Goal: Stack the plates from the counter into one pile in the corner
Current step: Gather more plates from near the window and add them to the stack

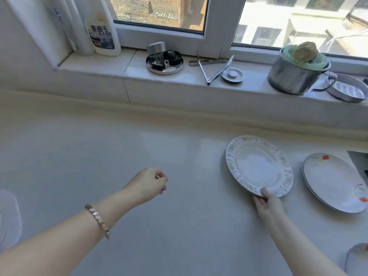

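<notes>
A white plate with a pale blue patterned rim [256,164] sits tilted at the right of the white counter [119,156]. My right hand [267,202] pinches its near edge, thumb on top. To its right lies a second white plate with a dark rim and red marks [332,182], flat on the counter. The edge of a third plate [357,259] shows at the bottom right corner. My left hand [148,184] hovers over the middle of the counter with fingers loosely curled, holding nothing; a bracelet is on its wrist.
The window sill [99,64] behind carries detergent bottles [103,26] at the left, a round metal part [164,61], tongs [215,68], a drain plug [232,75], a steel pot [294,74] with a sponge and a metal dish [347,88].
</notes>
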A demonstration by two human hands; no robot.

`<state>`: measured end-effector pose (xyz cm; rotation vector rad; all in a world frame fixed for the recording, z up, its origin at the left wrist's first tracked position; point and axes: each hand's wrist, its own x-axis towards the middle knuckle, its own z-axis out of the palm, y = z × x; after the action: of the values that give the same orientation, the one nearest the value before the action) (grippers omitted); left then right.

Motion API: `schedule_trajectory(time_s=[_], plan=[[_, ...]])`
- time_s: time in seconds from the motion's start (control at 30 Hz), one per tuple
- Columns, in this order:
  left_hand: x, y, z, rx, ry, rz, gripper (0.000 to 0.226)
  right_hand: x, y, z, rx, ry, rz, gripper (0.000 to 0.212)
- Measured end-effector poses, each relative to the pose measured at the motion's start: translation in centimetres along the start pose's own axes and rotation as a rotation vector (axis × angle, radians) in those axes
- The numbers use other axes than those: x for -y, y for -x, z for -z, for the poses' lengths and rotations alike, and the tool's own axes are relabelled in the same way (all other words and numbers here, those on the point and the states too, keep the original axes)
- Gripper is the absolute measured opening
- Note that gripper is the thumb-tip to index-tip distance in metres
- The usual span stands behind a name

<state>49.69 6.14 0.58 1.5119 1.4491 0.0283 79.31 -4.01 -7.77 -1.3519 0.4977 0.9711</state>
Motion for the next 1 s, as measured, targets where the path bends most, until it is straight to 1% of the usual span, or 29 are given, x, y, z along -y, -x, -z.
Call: schedule_trajectory(time_s=[0.03, 0.1, 0.13, 0.23, 0.3, 0.4, 0.47, 0.53, 0.6, 0.7, 0.77, 0.87, 1.0], plan=[[-0.1, 0.0, 0.0, 0.003, 0.039, -0.002, 0.018, -0.1, 0.3, 0.6, 0.037, 0.022, 0.002, 0.019], [-0.5, 0.2, 0.0, -0.003, 0.140, -0.016, 0.014, -0.7, 1.9, 1.6, 0.147, 0.137, 0.010, 0.036], [-0.7, 0.4, 0.2, -0.016, 0.194, -0.020, 0.012, -1.0, 3.1, 1.8, 0.195, 0.213, 0.024, 0.037], [-1.1, 1.3, 1.6, -0.071, 0.314, -0.014, 0.026, -2.1, 7.7, 0.9, 0.377, 0.390, 0.030, 0.023], [-0.5, 2.3, 3.3, -0.124, 0.324, -0.033, 0.030, -3.3, 11.0, -0.6, 0.501, 0.482, 0.019, 0.020], [3.2, 4.4, 7.2, -0.305, 0.120, -0.078, 0.032, -5.6, 15.5, -3.4, 0.683, 0.612, 0.014, 0.018], [6.7, 6.1, 10.2, -0.421, 0.080, -0.067, 0.031, -7.4, 18.4, -5.6, 0.774, 0.696, 0.048, 0.018], [10.0, 8.2, 13.3, -0.498, 0.059, -0.021, 0.032, -9.7, 21.4, -8.1, 0.832, 0.808, 0.126, 0.022], [12.9, 10.7, 16.3, -0.572, 0.009, 0.006, 0.034, -12.5, 24.2, -10.8, 0.840, 0.956, 0.246, 0.027], [17.2, 14.4, 20.9, -0.700, -0.035, 0.013, 0.035, -17.1, 28.2, -14.7, 0.886, 1.179, 0.404, 0.015], [20.3, 16.6, 23.8, -0.770, -0.049, 0.043, 0.039, -20.5, 30.6, -16.9, 0.961, 1.275, 0.469, 0.017], [25.1, 19.5, 27.6, -0.837, -0.137, 0.150, 0.040, -25.8, 33.6, -19.5, 1.053, 1.381, 0.533, 0.023], [31.3, 21.4, 30.6, -0.825, -0.234, 0.294, 0.042, -32.3, 36.0, -21.8, 1.110, 1.482, 0.519, 0.029]])
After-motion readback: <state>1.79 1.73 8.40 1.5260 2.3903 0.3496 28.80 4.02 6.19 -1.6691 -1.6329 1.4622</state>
